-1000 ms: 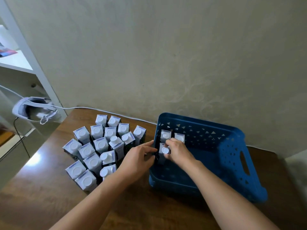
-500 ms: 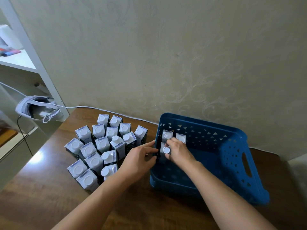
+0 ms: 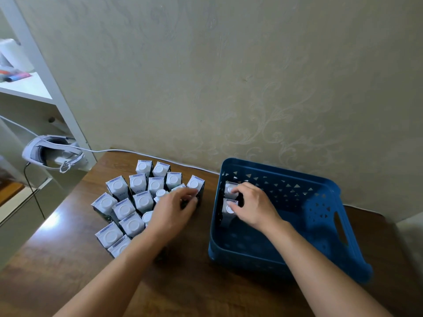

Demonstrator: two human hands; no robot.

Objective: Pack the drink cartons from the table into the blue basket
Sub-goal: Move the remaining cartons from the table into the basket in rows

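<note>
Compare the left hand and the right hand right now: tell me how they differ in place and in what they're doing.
The left hand reaches over the cartons on the table, outside the blue basket; the right hand is inside the basket.
The left hand's fingers lie on cartons waiting to be packed; the right hand rests on the cartons in the basket, at its far left corner.
Both are bare, palm down, touching cartons.

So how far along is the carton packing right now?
Early. A few cartons stand in the blue basket's far left corner, under the right hand. The left hand reaches into the table cluster, where most still wait.
</note>
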